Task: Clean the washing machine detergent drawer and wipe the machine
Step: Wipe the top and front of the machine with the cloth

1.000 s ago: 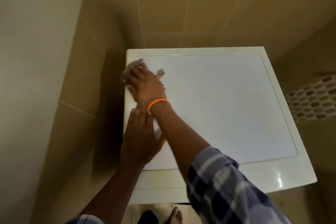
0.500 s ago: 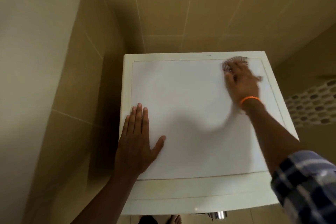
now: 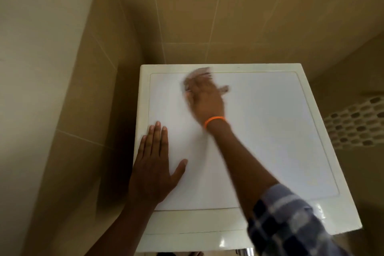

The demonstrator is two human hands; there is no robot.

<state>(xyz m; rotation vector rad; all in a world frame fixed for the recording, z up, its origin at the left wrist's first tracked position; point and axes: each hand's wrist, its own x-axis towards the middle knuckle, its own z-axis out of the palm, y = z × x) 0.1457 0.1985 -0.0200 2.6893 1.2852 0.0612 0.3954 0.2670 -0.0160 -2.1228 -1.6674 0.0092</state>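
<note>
The white top of the washing machine [image 3: 270, 131] fills the middle of the view, seen from above. My right hand [image 3: 205, 97], with an orange band at the wrist, presses a grey cloth [image 3: 197, 74] flat on the top near its back edge, left of centre; it is motion-blurred. The cloth shows only past the fingertips and beside the thumb. My left hand [image 3: 153, 166] lies flat with straight fingers on the near-left part of the top. The detergent drawer is out of sight.
Beige tiled walls [image 3: 207, 6] close in behind and to the left of the machine, with a narrow dark gap on the left. A white perforated basket [image 3: 357, 129] shows at the right edge. A metal fitting [image 3: 245, 252] peeks below the front edge.
My right hand swept the cloth from the back left corner to the back right, and has now come back leftward to left of centre. The left hand stayed flat in place.
</note>
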